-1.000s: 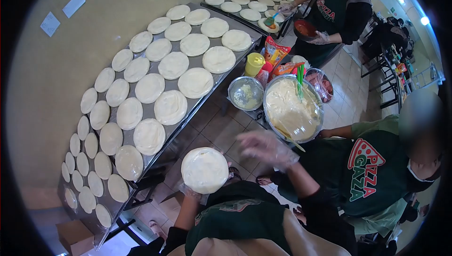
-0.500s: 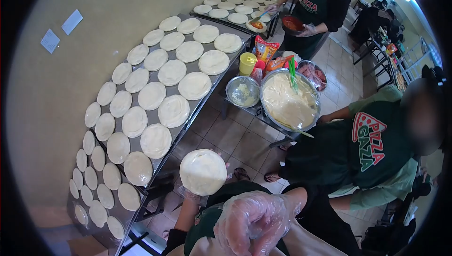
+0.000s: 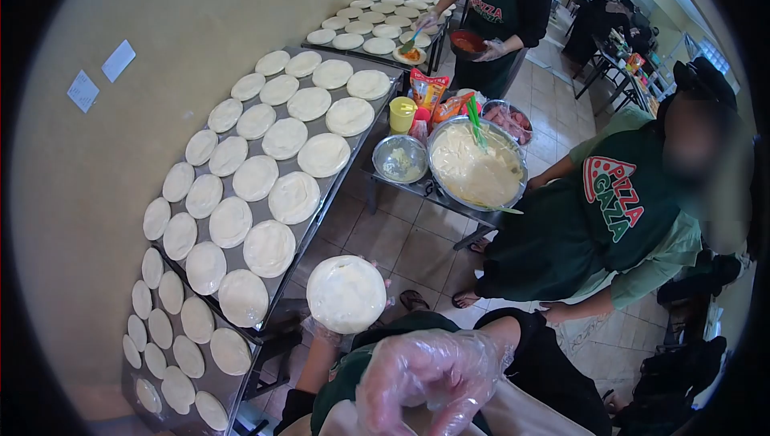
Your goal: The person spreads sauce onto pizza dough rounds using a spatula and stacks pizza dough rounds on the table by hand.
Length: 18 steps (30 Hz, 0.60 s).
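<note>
Held from below, one flat, round piece of white dough (image 3: 346,295) sits on the left hand (image 3: 319,330), which wears a thin clear plastic glove. The fingertips bend up past its right edge, so the hand is clamped on the dough. The dough is up in the air, just beside the long near edge of a big grey metal table (image 3: 361,61).

The right hand (image 3: 433,376), in a clear plastic glove too, is up close to the camera with bent fingers. Its tips run to the bottom of the view, so I cannot tell if they touch.

Rows of white dough rounds (image 3: 269,248) lie on the metal table, right up to its long near edge. Next to it is a small dark table (image 3: 415,190). A big silver bowl of pale cream (image 3: 477,167) is by its near edge, with bright green handles (image 3: 476,125) sticking up. A small silver bowl (image 3: 399,159) is close to its left corner. A person in a dark green apron (image 3: 553,235) stands beside the small table.
</note>
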Motion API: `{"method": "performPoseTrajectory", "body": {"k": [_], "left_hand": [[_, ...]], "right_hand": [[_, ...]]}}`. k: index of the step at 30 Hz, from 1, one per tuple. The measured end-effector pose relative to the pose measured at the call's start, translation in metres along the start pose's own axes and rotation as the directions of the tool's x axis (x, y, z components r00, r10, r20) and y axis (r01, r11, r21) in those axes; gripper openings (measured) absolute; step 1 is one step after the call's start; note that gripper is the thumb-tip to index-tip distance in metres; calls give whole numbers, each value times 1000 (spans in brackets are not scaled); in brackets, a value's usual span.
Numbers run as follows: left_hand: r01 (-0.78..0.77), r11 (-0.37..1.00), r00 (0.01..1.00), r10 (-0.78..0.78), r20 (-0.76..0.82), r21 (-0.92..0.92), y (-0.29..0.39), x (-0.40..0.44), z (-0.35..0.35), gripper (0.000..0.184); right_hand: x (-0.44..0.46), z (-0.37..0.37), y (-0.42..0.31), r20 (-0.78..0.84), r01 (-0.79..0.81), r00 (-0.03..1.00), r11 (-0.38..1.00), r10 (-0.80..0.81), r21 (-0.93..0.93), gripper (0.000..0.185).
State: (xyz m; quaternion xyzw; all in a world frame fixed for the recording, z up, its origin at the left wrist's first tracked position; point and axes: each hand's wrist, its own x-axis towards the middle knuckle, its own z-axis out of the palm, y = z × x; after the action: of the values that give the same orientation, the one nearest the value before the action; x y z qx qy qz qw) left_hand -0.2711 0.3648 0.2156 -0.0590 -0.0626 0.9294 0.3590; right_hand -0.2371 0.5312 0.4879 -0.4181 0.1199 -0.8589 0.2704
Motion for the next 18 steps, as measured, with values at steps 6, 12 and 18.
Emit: {"method": "performPoseTrajectory", "body": {"k": [6, 12, 18], "left_hand": [[21, 999, 999, -20, 27, -35, -2, -7, -3, 73], [-18, 1000, 1000, 18, 17, -20, -12, -15, 9, 69], [-79, 988, 996, 82, -20, 135, -16, 2, -4, 70]], "right_hand": [[-2, 10, 2, -77, -100, 992, 994, 102, 30, 54], [-1, 6, 12, -103, 113, 989, 989, -102, 99, 52], [-7, -9, -7, -109, 101, 990, 993, -94, 65, 48]]}}
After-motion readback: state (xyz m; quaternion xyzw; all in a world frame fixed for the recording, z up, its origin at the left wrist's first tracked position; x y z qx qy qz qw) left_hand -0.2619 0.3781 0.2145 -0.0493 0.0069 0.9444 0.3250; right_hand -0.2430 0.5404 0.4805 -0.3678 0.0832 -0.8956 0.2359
